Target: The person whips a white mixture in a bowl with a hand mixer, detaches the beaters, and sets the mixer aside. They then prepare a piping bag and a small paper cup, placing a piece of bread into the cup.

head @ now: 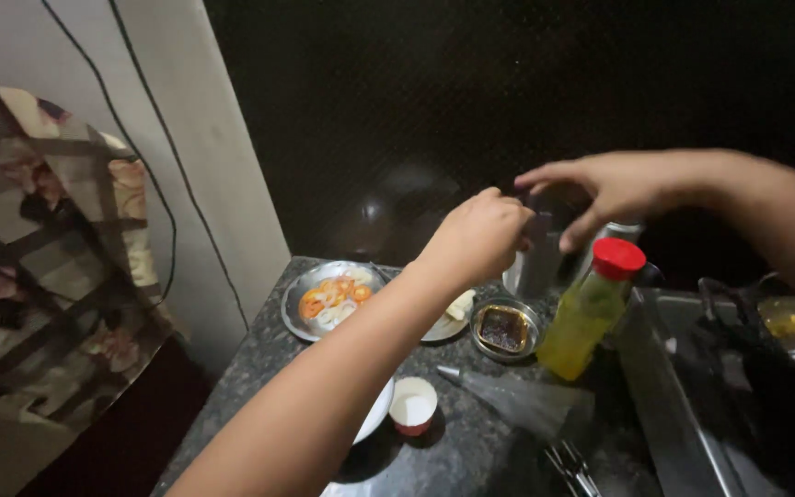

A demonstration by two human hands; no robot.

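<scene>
While the dim desk (471,442) blurs detail, a steel cup (537,262) stands behind the yellow bottle (586,317), mostly hidden by both hands: the right hand (614,189) open above it, the left hand (480,235) curled closed, contents unclear.

Two bare, sleeveless forearms

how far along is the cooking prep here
Done: sliced tomato and onion lie on the steel plate, and a small steel bowl holds a dark sauce. In hand: the left hand and right hand are both at a steel container. Left: the red-capped bottle stands capped.
</scene>
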